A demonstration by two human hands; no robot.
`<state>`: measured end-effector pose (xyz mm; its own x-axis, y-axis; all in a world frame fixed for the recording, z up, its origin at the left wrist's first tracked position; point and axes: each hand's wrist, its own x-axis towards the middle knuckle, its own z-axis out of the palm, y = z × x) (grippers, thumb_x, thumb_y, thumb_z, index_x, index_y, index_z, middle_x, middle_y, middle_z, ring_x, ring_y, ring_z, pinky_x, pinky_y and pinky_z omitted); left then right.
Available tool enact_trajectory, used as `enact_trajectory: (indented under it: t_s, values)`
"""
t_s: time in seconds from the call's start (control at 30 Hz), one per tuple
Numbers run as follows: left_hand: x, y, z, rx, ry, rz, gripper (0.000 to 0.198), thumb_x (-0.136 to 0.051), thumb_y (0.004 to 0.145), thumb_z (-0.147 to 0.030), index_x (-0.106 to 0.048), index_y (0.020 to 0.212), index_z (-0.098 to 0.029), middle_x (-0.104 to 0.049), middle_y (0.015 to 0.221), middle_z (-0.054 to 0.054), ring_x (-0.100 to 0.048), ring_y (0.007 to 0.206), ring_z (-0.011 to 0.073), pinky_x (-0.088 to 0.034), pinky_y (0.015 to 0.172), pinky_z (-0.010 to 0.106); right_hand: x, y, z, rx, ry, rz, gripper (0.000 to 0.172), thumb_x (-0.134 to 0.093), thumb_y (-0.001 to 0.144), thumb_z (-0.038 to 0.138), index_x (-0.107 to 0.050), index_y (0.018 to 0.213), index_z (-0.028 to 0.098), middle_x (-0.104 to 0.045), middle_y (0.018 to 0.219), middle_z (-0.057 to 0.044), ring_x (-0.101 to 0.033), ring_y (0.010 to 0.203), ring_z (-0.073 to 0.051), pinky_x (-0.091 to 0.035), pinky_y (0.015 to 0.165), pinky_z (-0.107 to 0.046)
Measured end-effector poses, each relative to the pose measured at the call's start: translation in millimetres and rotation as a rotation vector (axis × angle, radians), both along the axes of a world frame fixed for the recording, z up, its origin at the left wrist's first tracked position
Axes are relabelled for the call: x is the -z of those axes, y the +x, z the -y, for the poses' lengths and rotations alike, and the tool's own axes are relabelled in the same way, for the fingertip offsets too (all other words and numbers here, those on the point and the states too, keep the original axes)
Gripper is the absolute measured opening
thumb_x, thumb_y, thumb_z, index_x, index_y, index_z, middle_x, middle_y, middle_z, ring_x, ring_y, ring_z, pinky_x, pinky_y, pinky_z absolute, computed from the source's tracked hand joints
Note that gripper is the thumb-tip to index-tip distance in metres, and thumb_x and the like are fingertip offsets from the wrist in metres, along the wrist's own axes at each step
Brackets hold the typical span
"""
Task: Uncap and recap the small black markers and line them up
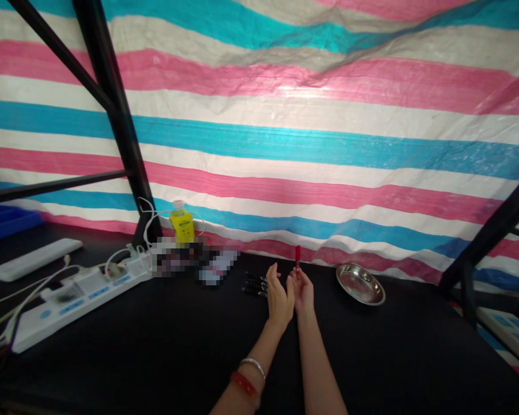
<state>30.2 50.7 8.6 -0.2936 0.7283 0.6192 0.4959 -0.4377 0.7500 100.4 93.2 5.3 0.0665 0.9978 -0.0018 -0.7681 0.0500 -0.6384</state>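
My right hand (303,290) pinches a small red pen-like item (298,255) and holds it upright above the black table (164,346). My left hand (278,297) is right beside it with the fingers loosely curled and apart, holding nothing that I can see. Several black pens (255,285) lie on the table just left of my left hand. A silver bangle and a red band sit on my left wrist.
A shallow steel dish (360,283) sits to the right of my hands. A yellow bottle (181,222) stands at the back left by a black frame post (125,132). White power strips (75,291) with cables lie at the left. A striped tarp (311,127) hangs behind.
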Motion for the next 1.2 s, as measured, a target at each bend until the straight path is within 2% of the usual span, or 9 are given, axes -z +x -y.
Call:
enact_trajectory:
  t_s: [0.2, 0.33, 0.47, 0.63, 0.7, 0.8, 0.9, 1.03, 1.2]
  values:
    - [0.7, -0.6, 0.5, 0.070, -0.023, -0.049, 0.049, -0.040, 0.089, -0.030, -0.027, 0.133, -0.013, -0.046, 0.125, 0.017, -0.053, 0.103, 0.0200, -0.045, 0.089, 0.039, -6.3, 1.3, 7.0, -0.106, 0.000, -0.079, 0.009, -0.054, 0.073, 0.026, -0.054, 0.068, 0.019, -0.037, 0.051, 0.007, -0.035, 0.038, -0.006, -0.034, 0.035, -0.016]
    - [1.9, -0.9, -0.4, 0.096, -0.034, -0.078, 0.053, -0.043, 0.088, -0.032, -0.027, 0.135, -0.013, -0.047, 0.128, 0.016, -0.054, 0.107, 0.0201, -0.045, 0.091, 0.037, -5.0, -2.5, 5.9, -0.106, -0.026, 0.104, 0.019, -0.053, 0.070, 0.033, -0.047, 0.057, 0.021, -0.035, 0.047, 0.006, -0.036, 0.039, -0.008, -0.033, 0.036, -0.018]
    - [5.4, -1.3, -3.3, 0.076, -0.031, -0.086, 0.052, -0.043, 0.088, -0.032, -0.028, 0.135, -0.014, -0.051, 0.127, 0.016, -0.053, 0.110, 0.0208, -0.044, 0.093, 0.037, -2.0, -7.1, 4.5, -0.110, -0.062, 0.279, 0.019, -0.050, 0.066, 0.035, -0.047, 0.053, 0.021, -0.043, 0.045, 0.003, -0.041, 0.041, -0.011, -0.036, 0.038, -0.020]
    - [9.5, -3.0, -7.1, 0.035, 0.039, -0.038, 0.049, -0.040, 0.090, -0.027, -0.029, 0.135, -0.014, -0.056, 0.119, 0.015, -0.057, 0.103, 0.0189, -0.047, 0.089, 0.036, -0.6, -5.3, 2.6, -0.151, -0.078, 0.289, 0.026, -0.047, 0.065, 0.036, -0.036, 0.045, 0.023, -0.025, 0.036, 0.009, -0.022, 0.033, -0.007, -0.024, 0.032, -0.017]
    - [9.2, -3.3, -7.5, 0.014, 0.064, -0.045, 0.046, -0.038, 0.090, -0.024, -0.032, 0.134, -0.016, -0.051, 0.125, 0.015, -0.054, 0.106, 0.0189, -0.046, 0.090, 0.036, -0.7, -4.8, 0.5, -0.095, -0.074, 0.307, 0.033, -0.047, 0.067, 0.038, -0.027, 0.044, 0.024, -0.021, 0.035, 0.010, -0.017, 0.032, -0.006, -0.021, 0.031, -0.017]
    - [6.1, -3.1, -5.4, -0.074, 0.065, -0.109, 0.045, -0.037, 0.088, -0.017, -0.038, 0.133, -0.021, -0.037, 0.138, 0.013, -0.045, 0.119, 0.0216, -0.041, 0.097, 0.041, -0.1, -6.1, -3.2, 0.149, -0.123, 0.379, 0.036, -0.045, 0.070, 0.042, -0.024, 0.045, 0.025, -0.018, 0.033, 0.011, -0.015, 0.030, -0.006, -0.018, 0.029, -0.019]
    - [1.2, -2.2, -1.2, -0.115, 0.001, -0.250, 0.050, -0.039, 0.084, -0.011, -0.043, 0.131, -0.027, -0.034, 0.142, 0.008, -0.041, 0.121, 0.0249, -0.039, 0.097, 0.045, 2.5, -8.6, -3.9, 0.337, -0.180, 0.439, 0.037, -0.045, 0.070, 0.043, -0.026, 0.045, 0.025, -0.020, 0.031, 0.011, -0.020, 0.029, -0.006, -0.017, 0.030, -0.020]
    - [-0.3, 0.0, -1.2, -0.052, -0.057, -0.377, 0.049, -0.041, 0.085, -0.015, -0.043, 0.131, -0.031, -0.039, 0.140, 0.006, -0.050, 0.107, 0.0252, -0.043, 0.088, 0.043, 6.5, -11.0, 2.0, 0.408, -0.173, 0.494, 0.037, -0.053, 0.067, 0.040, -0.033, 0.042, 0.022, -0.033, 0.033, 0.008, -0.027, 0.033, -0.006, -0.021, 0.034, -0.021]
    - [16.7, 4.7, -14.5, -0.004, -0.087, -0.389, 0.047, -0.036, 0.087, -0.014, -0.042, 0.131, -0.028, -0.044, 0.137, 0.006, -0.052, 0.104, 0.0236, -0.044, 0.086, 0.041, 7.9, -13.8, 9.2, 0.397, -0.094, 0.546, 0.035, -0.056, 0.067, 0.040, -0.040, 0.044, 0.018, -0.042, 0.039, 0.006, -0.034, 0.040, -0.007, -0.028, 0.040, -0.021]
